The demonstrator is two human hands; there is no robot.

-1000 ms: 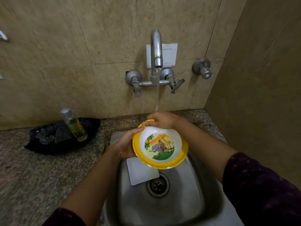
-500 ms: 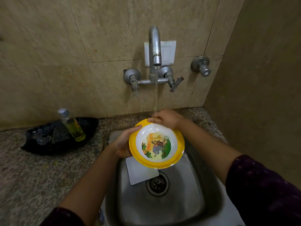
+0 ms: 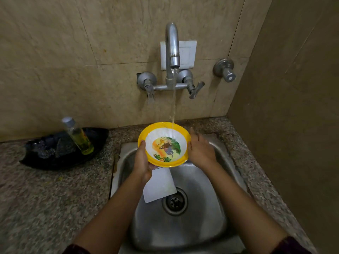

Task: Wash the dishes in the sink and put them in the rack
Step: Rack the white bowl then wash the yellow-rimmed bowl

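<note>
Head view: I see my left hand (image 3: 142, 162) clasping the yellow-rimmed bowl (image 3: 164, 143) by its left edge, tilted over the steel sink (image 3: 216, 208) under the tap's (image 3: 172, 52) stream. My right hand (image 3: 200, 150), fingers loosely spread, sits against the bowl's right rim, its grip unclear.

- Bare left hand (image 3: 142, 162) and bare right hand (image 3: 200, 150), forearms uncovered to near the elbow.
- Dark maroon fabric sleeves (image 3: 291, 245), faintly speckled, pushed up at both elbows, visible at the bottom edge.
</note>
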